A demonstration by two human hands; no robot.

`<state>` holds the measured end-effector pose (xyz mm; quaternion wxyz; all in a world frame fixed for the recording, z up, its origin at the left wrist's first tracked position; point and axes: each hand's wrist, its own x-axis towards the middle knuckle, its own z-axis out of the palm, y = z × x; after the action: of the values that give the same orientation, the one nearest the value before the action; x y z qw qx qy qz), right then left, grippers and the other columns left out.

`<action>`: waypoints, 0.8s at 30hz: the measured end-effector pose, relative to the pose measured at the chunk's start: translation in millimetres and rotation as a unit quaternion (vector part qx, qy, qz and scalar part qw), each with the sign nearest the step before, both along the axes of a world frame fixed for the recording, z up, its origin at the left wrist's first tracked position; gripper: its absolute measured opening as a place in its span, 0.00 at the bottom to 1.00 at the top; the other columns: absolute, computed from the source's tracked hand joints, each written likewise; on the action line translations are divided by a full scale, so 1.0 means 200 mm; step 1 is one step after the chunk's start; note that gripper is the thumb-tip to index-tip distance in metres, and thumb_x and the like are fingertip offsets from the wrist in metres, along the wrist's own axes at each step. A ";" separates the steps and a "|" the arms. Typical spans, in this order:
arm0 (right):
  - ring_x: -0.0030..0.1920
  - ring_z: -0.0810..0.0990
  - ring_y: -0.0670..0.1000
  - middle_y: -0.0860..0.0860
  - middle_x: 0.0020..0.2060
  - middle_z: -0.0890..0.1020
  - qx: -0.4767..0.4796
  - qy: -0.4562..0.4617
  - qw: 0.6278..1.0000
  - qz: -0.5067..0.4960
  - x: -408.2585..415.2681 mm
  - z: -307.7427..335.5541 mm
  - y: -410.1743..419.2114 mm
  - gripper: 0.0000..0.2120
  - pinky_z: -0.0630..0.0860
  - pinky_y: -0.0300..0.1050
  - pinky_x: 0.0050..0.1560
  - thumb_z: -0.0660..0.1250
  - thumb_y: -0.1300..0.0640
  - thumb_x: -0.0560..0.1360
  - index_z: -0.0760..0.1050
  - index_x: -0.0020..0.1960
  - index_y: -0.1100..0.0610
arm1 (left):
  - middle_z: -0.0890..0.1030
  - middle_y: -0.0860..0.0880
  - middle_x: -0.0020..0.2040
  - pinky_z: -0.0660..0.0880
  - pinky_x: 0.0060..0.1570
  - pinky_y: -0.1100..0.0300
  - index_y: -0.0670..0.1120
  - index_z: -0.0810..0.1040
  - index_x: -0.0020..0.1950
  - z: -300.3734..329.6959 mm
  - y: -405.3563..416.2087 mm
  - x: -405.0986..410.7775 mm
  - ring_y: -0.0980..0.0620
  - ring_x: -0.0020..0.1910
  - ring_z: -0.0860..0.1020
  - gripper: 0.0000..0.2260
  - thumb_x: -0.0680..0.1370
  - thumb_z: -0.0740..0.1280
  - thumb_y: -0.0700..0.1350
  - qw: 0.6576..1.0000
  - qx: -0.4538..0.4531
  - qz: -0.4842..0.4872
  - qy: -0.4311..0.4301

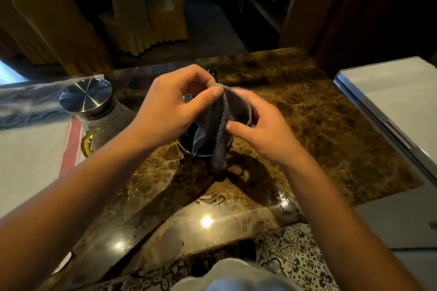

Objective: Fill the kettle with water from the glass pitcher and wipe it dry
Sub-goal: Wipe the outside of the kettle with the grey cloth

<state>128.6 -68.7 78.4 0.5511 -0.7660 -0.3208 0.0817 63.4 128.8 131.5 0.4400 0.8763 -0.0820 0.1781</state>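
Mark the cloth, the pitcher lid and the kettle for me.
cloth (221, 130), head view, on its hanging middle fold
pitcher lid (85, 95), head view, on the lid's flat metal top
kettle (203, 147), head view, on its dark body under the cloth

No readable text, labels, brands or numbers anywhere in view. Pitcher lid, far left on counter: bare brushed metal, unmarked. Grey cloth, centre: plain, no tag legible.

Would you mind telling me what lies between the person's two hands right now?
In the head view, a dark grey cloth stretches between the left hand and the right hand, both pinching it, directly above the mostly hidden kettle.
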 end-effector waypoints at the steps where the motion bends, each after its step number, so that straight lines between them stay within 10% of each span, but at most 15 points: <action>1: 0.57 0.84 0.46 0.48 0.55 0.85 -0.017 -0.004 1.000 0.006 0.01 -0.01 0.00 0.15 0.80 0.49 0.60 0.71 0.62 0.78 0.80 0.65 0.56 | 0.82 0.57 0.47 0.77 0.47 0.67 0.49 0.80 0.53 0.00 0.01 -0.01 0.59 0.49 0.82 0.04 0.81 0.70 0.47 1.000 -0.002 -0.004 0.002; 15: 0.39 0.73 0.49 0.56 0.37 0.75 0.081 0.089 0.993 -0.017 0.48 0.18 0.07 0.03 0.70 0.44 0.40 0.62 0.59 0.74 0.73 0.42 0.56 | 0.85 0.52 0.50 0.81 0.53 0.55 0.46 0.83 0.57 -0.13 -0.02 -0.04 0.55 0.50 0.84 0.09 0.80 0.71 0.49 0.985 0.016 0.174 -0.014; 20: 0.41 0.84 0.41 0.48 0.42 0.86 -0.019 0.107 0.994 -0.011 0.76 0.08 0.22 0.05 0.78 0.36 0.45 0.67 0.66 0.77 0.81 0.49 0.59 | 0.81 0.54 0.66 0.78 0.63 0.53 0.53 0.76 0.71 -0.17 -0.09 0.02 0.55 0.62 0.80 0.26 0.75 0.73 0.58 0.956 0.150 0.244 0.064; 24: 0.55 0.84 0.47 0.45 0.51 0.86 -0.116 0.040 0.991 0.056 0.86 -0.01 0.36 0.15 0.79 0.49 0.64 0.64 0.64 0.79 0.87 0.56 0.54 | 0.81 0.52 0.67 0.78 0.61 0.49 0.54 0.76 0.72 -0.18 -0.16 0.06 0.51 0.64 0.80 0.26 0.76 0.72 0.59 0.928 0.211 0.297 0.075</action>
<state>300.0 2.6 75.4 0.4657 -0.8014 -0.3293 0.1802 76.0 96.7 95.1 0.1772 0.9440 0.1793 0.2130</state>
